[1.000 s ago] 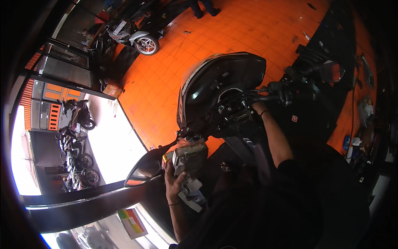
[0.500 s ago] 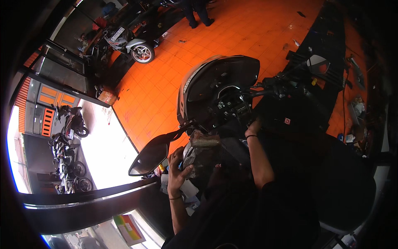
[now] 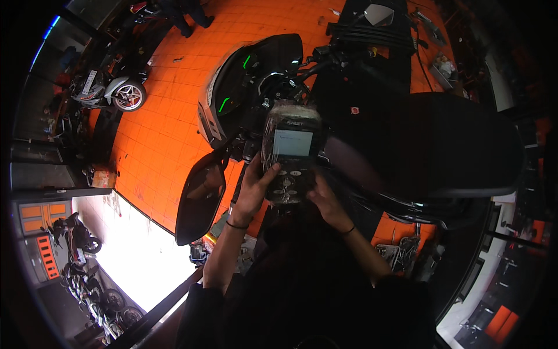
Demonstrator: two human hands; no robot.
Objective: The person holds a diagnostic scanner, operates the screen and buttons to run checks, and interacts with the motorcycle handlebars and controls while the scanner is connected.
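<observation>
A dark handheld device [image 3: 289,152] with a lit pale screen and round buttons, wrapped in clear plastic, is held up in front of me over a black scooter [image 3: 256,81]. My left hand [image 3: 254,187] grips its left side, thumb on the buttons. Along its lower right edge my right hand [image 3: 325,200] holds it from below. The scooter's left mirror [image 3: 200,195] sits just left of my left wrist, and its black seat [image 3: 442,145] stretches to the right.
Orange tiled floor [image 3: 168,122] surrounds the scooter. A silver motorbike [image 3: 110,93] stands far left, more bikes outside at lower left [image 3: 87,279]. Loose tools [image 3: 401,250] lie on the floor at right. A person's legs [image 3: 192,14] show at the top.
My left hand has raised the device from down by the mirror to in front of me. My right hand has left the handlebar area and joined it. The view has tilted.
</observation>
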